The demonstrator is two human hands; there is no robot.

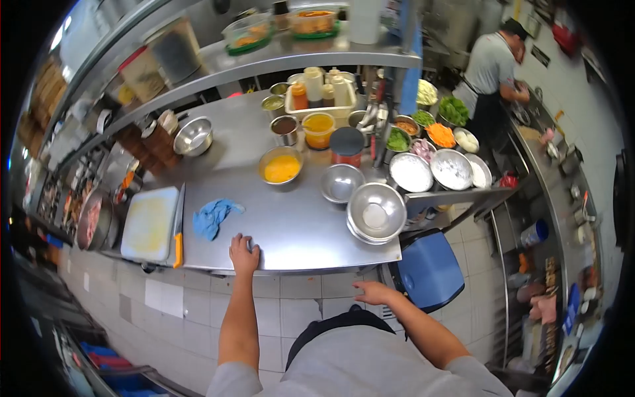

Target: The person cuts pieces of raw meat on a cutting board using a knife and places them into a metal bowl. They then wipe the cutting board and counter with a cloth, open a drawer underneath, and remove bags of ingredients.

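Observation:
My left hand (245,254) rests at the front edge of the steel table (297,228), fingers apart and holding nothing. Just beyond it lies a crumpled blue cloth (213,217). To its left are an orange-handled knife (178,241) and a white cutting board (149,223). My right hand (374,292) hangs in the air in front of the table, empty, with its fingers apart. Nearest to that hand are stacked steel bowls (376,212) at the table's front right corner. A bowl of yellow-orange liquid (281,168) stands farther back.
A blue lidded bin (431,270) is on the floor at the right. Bowls of carrot (440,135) and white powder (411,172) stand at the back right. A bottle tray (320,111) sits below a shelf (291,61). Another person (491,66) works at the far counter.

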